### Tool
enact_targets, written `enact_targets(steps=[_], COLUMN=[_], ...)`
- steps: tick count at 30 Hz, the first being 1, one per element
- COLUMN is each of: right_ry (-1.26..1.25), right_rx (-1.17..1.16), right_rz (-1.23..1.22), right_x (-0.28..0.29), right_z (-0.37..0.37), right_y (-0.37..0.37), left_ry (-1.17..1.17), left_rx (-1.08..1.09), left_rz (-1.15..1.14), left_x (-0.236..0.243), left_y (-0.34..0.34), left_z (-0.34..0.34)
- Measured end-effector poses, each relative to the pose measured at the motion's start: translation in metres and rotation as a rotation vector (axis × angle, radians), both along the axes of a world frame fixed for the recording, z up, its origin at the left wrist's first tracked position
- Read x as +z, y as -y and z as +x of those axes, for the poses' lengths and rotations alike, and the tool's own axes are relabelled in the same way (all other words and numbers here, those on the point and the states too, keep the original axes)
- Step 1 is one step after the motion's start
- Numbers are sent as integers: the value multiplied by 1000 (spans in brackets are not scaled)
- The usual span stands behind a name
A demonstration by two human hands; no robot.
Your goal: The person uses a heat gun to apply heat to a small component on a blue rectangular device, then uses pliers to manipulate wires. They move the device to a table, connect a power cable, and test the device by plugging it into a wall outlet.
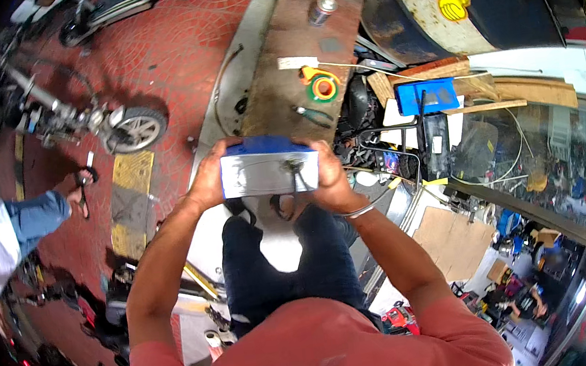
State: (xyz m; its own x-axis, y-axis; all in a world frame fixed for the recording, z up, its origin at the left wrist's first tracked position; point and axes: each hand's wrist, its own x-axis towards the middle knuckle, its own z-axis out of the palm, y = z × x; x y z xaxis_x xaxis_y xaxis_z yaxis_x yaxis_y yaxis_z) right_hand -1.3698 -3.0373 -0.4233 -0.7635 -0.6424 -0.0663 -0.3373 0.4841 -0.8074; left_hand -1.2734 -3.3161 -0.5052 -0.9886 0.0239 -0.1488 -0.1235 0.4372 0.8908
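My left hand [209, 175] and my right hand [330, 177] grip opposite ends of a rectangular block [257, 173] with a silvery face and a blue edge, held level above my knees. A dark lead or fitting sits on the right part of its silvery face; which is too small to tell. Just beyond it is a worn wooden board [274, 90] bearing green-and-orange tape rolls [322, 88], pliers [312, 115], a white strip [296, 62] and a metal can [322, 11].
A motorbike [103, 129] and scooter [110, 8] stand on red paving; a person [27, 223] walks at left. A dark drum [411, 11], wood scraps, a blue tray [426, 96] and black frame are at right. Beyond glass, lower right, is another person [524, 304] among clutter.
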Motion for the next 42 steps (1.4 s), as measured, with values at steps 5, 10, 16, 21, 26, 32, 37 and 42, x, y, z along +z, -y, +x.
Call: enact_targets(steps=[5, 10, 16, 21, 26, 32, 37, 42], right_ry=[-51, -92, -88, 41, 118, -44, -116, -79], right_rx=[-108, -148, -220, -88, -37, -194, -130, -159], right_rz=[-43, -97, -102, -12, 193, 615, 781, 851], right_x=[-65, -92, -97, -99, -146, -254, -284, -302], right_z=[-33, -60, -71, -83, -97, -125, -124, -124], right_y=[-4, -6, 2, -15, -61, -70, -65, -76], left_ry=[133, 130, 122, 130, 99, 154, 351, 727], left_rx=[-12, -92, -160, -182, -86, 128, 535, 745], left_rz=[166, 32, 110, -21, -19, 62, 265, 477], left_x=[-72, -88, -84, -50, 6, 29, 5, -12], left_y=[-2, -2, 6, 3, -2, -8, -20, -41], left_z=[-65, -103, -124, -124, -121, -88, 24, 161])
